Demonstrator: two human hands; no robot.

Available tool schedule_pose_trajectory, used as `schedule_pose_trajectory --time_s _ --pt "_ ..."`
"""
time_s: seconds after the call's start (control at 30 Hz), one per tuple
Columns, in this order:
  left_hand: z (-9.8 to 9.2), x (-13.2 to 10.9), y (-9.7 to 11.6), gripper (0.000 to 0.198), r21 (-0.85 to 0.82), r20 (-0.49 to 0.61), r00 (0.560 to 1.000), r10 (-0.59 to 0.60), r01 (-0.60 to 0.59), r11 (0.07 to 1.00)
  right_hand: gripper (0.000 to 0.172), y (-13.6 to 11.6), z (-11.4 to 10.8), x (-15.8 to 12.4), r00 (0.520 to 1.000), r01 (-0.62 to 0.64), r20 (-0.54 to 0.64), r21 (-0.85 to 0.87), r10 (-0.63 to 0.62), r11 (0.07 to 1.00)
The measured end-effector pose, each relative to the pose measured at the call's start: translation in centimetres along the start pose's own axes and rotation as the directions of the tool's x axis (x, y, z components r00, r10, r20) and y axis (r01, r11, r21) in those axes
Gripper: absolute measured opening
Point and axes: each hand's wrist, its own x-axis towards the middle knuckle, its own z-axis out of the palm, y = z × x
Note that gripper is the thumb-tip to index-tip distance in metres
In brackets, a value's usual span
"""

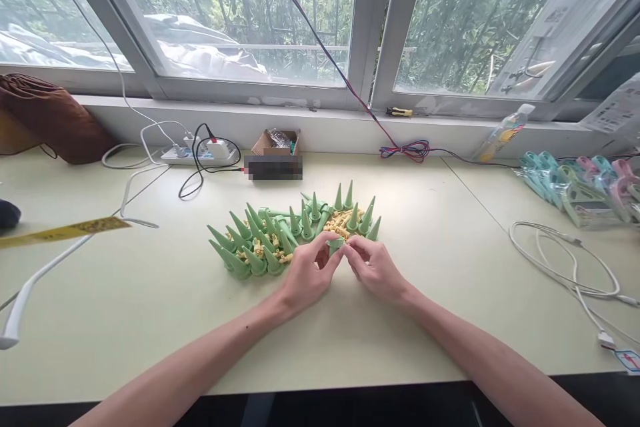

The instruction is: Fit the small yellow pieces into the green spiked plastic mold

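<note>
A heap of green cone-shaped plastic spikes (273, 237) mixed with small yellow parts (344, 220) lies on the pale green table (150, 293). Just in front of the heap, my left hand (307, 273) and my right hand (375, 269) meet, fingers pinched together on one small green piece (336, 245) held between them. Both forearms reach in from the bottom edge.
A white power strip (200, 153) with cables and a small cardboard box (277, 142) sit by the window sill. A brown bag (50, 117) lies far left, a yellow strip (65, 232) at left. Packaged pastel items (580, 187), a bottle (503, 133) and a white cable (565, 260) lie right.
</note>
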Motion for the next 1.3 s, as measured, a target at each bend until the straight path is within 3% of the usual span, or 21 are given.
schedule_pose_trajectory --time_s 0.2,0.5,0.83,0.93,1.17,1.3 --pt "-0.2 0.2 0.2 0.023 -0.043 -0.07 0.993 -0.097 0.094 0.995 0.025 -0.1 0.1 -0.1 0.999 -0.037 -0.019 0.072 0.039 0.997" --pt "-0.1 -0.1 0.0 0.021 0.064 -0.075 0.997 0.013 -0.009 0.998 0.034 0.4 0.1 0.1 0.998 0.052 -0.04 -0.073 -0.055 0.996" --pt "0.1 -0.2 -0.2 0.02 0.121 -0.079 0.993 0.083 -0.073 0.99 0.042 0.6 0.1 0.1 0.998 0.054 -0.02 -0.138 -0.057 0.989" --pt "0.0 -0.1 -0.2 0.02 0.088 -0.073 0.996 0.058 -0.052 0.995 0.042 0.6 0.2 0.1 0.999 0.042 -0.028 -0.134 -0.046 0.99" --pt "-0.2 0.2 0.1 0.026 -0.094 -0.031 0.992 -0.12 0.116 0.989 0.028 0.7 0.2 0.1 0.996 0.083 -0.01 -0.135 -0.085 0.987" --pt "-0.2 0.3 0.1 0.025 -0.047 -0.029 0.996 -0.08 0.078 0.996 0.03 0.8 0.2 0.2 0.993 0.109 -0.015 -0.166 -0.113 0.98"
